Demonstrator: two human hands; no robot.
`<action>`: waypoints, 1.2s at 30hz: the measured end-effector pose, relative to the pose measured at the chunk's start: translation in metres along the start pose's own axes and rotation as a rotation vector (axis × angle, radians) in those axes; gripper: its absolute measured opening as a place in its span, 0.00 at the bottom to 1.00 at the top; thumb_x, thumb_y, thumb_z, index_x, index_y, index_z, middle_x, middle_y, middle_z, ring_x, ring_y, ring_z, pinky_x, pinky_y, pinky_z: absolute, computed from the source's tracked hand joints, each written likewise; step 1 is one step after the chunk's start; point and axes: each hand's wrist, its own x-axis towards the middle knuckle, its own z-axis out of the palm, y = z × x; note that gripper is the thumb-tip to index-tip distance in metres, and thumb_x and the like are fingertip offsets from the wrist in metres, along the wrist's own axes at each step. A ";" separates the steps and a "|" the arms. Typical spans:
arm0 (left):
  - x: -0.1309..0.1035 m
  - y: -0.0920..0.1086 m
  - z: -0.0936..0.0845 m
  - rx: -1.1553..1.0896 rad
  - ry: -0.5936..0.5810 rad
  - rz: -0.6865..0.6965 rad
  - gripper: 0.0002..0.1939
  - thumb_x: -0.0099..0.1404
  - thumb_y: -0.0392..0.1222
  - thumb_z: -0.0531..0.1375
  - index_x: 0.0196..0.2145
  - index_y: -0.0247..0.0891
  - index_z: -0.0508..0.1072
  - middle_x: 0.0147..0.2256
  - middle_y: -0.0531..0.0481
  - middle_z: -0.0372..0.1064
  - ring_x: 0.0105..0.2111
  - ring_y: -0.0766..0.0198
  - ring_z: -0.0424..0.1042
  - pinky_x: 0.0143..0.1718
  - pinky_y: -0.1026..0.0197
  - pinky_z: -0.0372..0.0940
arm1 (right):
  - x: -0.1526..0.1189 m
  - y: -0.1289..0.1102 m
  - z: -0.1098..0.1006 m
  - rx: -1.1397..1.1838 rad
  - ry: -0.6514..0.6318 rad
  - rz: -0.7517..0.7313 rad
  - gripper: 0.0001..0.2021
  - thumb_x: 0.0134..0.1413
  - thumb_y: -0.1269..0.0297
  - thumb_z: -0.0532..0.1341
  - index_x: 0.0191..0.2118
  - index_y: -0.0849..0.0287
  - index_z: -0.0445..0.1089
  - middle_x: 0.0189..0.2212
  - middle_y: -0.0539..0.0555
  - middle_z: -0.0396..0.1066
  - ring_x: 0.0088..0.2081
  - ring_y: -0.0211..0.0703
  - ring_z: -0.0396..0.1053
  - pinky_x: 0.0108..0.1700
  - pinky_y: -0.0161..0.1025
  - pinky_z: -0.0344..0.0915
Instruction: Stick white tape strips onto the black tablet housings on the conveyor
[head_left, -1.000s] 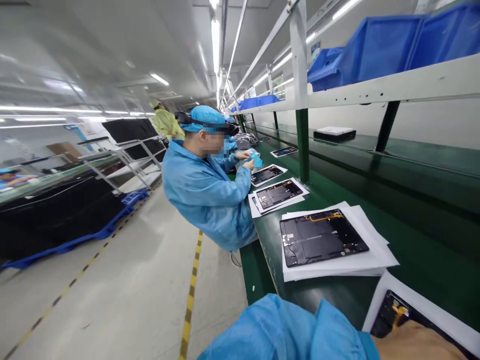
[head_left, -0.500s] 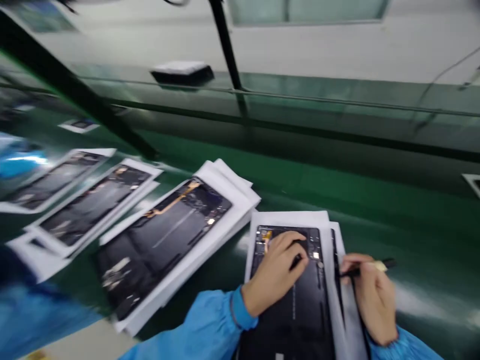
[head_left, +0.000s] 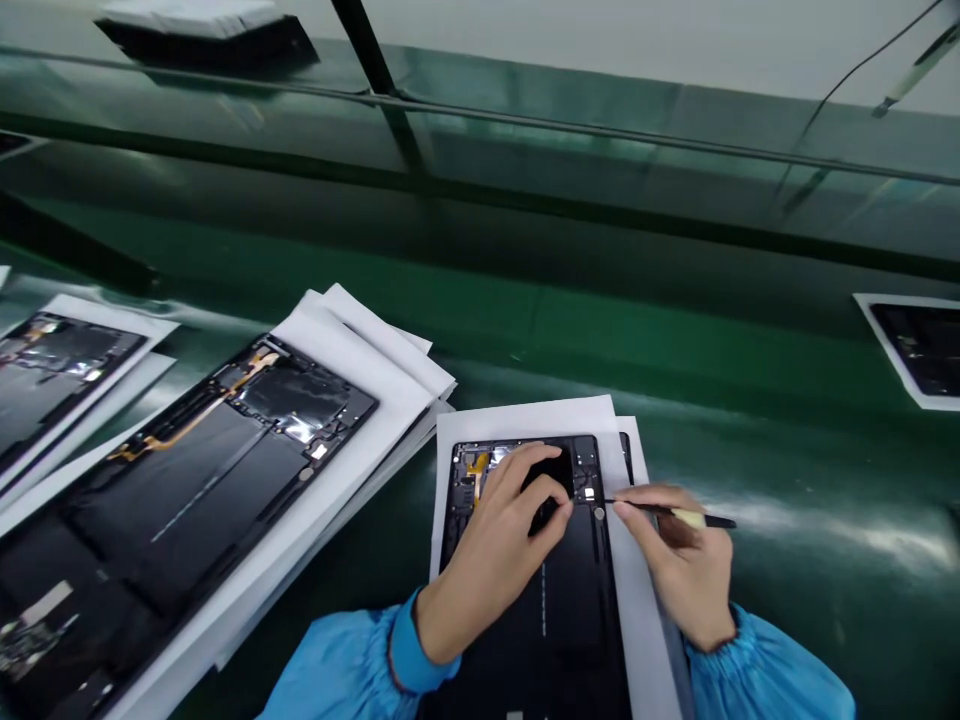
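Pinching a slim black tool with a pale yellow band (head_left: 688,517), right hand (head_left: 686,570), lower right of centre; tip points left to the tablet's right edge, contact unclear. Left hand (head_left: 499,530) lies over the upper part of the open black flat tablet (head_left: 577,610), bottom centre of the frame; fingers curled, thumb near forefinger, cannot tell whether anything is held between them. Blue gathered cloth sleeves (head_left: 772,660) on both arms. White paper sheet (head_left: 532,418) under the tablet. At lower left, second open black tablet with orange ribbon cable (head_left: 225,470), tilted on stacked white sheets (head_left: 360,350). Glossy green tabletop (head_left: 675,340) beneath. Right edge: dark panel on white sheet (head_left: 926,345). Upper left: black block with white top (head_left: 210,45).
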 end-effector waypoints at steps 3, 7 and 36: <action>0.000 0.000 0.000 0.002 -0.005 -0.013 0.06 0.67 0.34 0.57 0.33 0.41 0.72 0.55 0.45 0.63 0.57 0.50 0.63 0.56 0.44 0.62 | 0.002 0.000 0.006 0.061 -0.043 0.001 0.02 0.54 0.68 0.67 0.31 0.56 0.75 0.30 0.52 0.78 0.33 0.44 0.76 0.37 0.40 0.74; 0.001 0.001 0.001 -0.021 0.001 -0.030 0.05 0.67 0.34 0.58 0.33 0.41 0.72 0.55 0.45 0.63 0.56 0.50 0.63 0.56 0.44 0.62 | 0.003 -0.003 0.010 0.116 -0.122 -0.053 0.04 0.55 0.72 0.66 0.32 0.55 0.75 0.30 0.51 0.78 0.34 0.43 0.75 0.38 0.41 0.72; 0.006 0.006 0.004 -0.113 0.013 -0.094 0.05 0.63 0.32 0.60 0.31 0.41 0.71 0.53 0.48 0.65 0.55 0.51 0.64 0.56 0.46 0.61 | 0.002 0.008 -0.008 0.052 -0.156 -0.176 0.09 0.55 0.76 0.65 0.36 0.54 0.74 0.33 0.50 0.78 0.36 0.41 0.74 0.40 0.40 0.70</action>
